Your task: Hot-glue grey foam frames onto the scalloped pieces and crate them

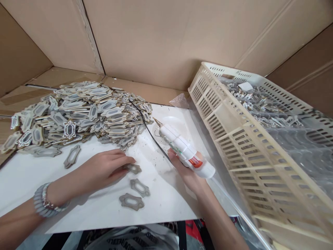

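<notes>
My right hand (183, 170) is wrapped round a white hot glue gun (179, 144), its metal nozzle pointing up and left over the table. A glue stick (239, 210) trails out of the gun's back end. On the left, my left hand (111, 166) has its fingertips closed on a small grey ornamental frame piece (134, 168) at the tabletop. Closer to me lie two more such pieces, an upper one (140, 187) and a lower one (131, 201), apart from each other. Another frame piece (72, 156) rests behind my left wrist.
A large heap of frame pieces (85, 111) covers the back left. On the right stands a cream plastic crate (223, 128) with bagged pieces and clear trays inside. A black cord (153, 137) crosses the white table (96, 215). Cardboard walls (156, 41) enclose the back.
</notes>
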Demonstrator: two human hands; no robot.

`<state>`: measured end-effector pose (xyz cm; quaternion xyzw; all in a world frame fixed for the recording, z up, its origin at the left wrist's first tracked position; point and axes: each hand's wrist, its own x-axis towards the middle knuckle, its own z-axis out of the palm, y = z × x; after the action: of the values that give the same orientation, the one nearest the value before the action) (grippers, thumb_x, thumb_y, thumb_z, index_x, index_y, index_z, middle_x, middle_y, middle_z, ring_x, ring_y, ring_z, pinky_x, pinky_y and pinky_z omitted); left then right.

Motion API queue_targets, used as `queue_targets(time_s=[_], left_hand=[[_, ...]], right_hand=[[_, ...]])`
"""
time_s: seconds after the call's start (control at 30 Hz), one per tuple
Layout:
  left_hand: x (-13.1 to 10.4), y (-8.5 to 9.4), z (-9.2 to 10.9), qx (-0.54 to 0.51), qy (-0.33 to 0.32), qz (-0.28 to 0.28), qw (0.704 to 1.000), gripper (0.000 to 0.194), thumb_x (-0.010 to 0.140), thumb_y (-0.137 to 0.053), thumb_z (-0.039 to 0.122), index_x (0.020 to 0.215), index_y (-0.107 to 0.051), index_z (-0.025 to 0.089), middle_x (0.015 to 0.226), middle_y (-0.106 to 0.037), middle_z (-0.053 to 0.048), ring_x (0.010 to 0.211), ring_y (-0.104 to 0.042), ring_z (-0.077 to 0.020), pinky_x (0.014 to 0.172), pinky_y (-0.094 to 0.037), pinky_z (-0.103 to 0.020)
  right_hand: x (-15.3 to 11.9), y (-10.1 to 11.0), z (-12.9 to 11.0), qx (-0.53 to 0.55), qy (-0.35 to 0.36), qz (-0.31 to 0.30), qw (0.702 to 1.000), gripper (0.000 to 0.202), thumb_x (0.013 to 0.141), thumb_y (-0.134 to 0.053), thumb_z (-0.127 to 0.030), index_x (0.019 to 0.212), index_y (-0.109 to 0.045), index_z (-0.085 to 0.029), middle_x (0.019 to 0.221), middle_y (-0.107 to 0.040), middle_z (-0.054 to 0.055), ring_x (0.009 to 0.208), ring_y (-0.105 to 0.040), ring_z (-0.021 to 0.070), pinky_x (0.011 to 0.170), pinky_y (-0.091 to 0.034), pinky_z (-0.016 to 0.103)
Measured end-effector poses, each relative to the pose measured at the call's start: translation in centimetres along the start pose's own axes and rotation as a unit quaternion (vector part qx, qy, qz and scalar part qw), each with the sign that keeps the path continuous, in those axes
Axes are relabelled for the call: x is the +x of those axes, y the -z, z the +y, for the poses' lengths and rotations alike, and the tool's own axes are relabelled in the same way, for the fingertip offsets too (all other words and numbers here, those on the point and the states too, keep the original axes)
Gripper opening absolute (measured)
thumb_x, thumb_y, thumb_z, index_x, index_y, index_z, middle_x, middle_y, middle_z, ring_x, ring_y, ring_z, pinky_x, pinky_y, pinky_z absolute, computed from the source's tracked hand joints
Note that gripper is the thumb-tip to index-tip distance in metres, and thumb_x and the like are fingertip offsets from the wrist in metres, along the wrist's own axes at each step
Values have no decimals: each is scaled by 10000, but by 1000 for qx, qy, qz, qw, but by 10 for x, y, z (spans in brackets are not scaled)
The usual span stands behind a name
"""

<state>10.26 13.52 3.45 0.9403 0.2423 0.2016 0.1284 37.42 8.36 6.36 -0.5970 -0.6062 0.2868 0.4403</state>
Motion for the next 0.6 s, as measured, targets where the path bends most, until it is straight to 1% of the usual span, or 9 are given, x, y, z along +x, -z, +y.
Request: queue_targets(time_s=[0.07,0.1,0.2,0.27,0.33,0.4,0.5,0.6], left_hand=[[2,3,0,10,-2,34,999,215,1007,-464,251,1140,-633,239,850,-725,-24,682,-693,-139,573,-520,-212],[4,7,0,18,-2,53,998,207,1005,-472,250,1142,-626,244,848,-733,-18,676,-698,-137,571,-521,-211],[15,26,-1,89,-12,114,989,193,991,-514,246,1147,-626,265,907,-765,3,731,-727,-135,639,-549,-213],[25,39,-1,170,-28,159,972,167,980,-555,256,1121,-644,248,881,-769,13,728,-731,-135,651,-550,-216],[33,48,1,229,-36,196,953,144,969,-590,251,1094,-653,217,855,-766,3,721,-730,-142,653,-548,-226],[38,52,3,246,-44,225,942,120,946,-631,216,1063,-655,205,866,-770,-6,753,-735,-152,692,-561,-240],[38,49,9,232,-71,250,937,127,894,-698,149,999,-661,211,895,-779,-5,772,-740,-152,736,-585,-254],[35,46,14,234,-73,263,933,152,856,-749,143,962,-665,214,910,-784,-21,776,-744,-162,755,-610,-273]], right_hand=[[0,0,0,3,6,-1,1000,313,835,-581,-392,611,-420,-244,613,-487,-18,552,-467,140,521,-398,278],[-1,0,0,4,13,-5,1000,304,838,-584,-383,614,-434,-243,617,-506,-15,554,-486,142,519,-408,276],[-3,2,1,6,53,-18,998,259,856,-597,-345,645,-492,-239,649,-575,-3,583,-557,154,516,-431,266],[-5,2,4,0,102,-19,995,208,863,-608,-297,679,-533,-236,696,-624,6,601,-590,156,520,-441,263],[-6,1,9,-11,150,-17,988,156,871,-599,-239,718,-569,-232,760,-669,19,610,-607,152,539,-458,265],[-7,-1,13,-24,188,-23,982,139,881,-560,-194,754,-605,-227,800,-694,33,614,-621,150,553,-473,269],[-5,-2,14,-31,236,-46,970,163,883,-511,-192,793,-645,-215,826,-722,53,651,-664,163,567,-497,270],[-4,-4,11,-44,255,-60,964,170,878,-508,-201,796,-657,-201,815,-727,59,690,-693,171,593,-510,264]])
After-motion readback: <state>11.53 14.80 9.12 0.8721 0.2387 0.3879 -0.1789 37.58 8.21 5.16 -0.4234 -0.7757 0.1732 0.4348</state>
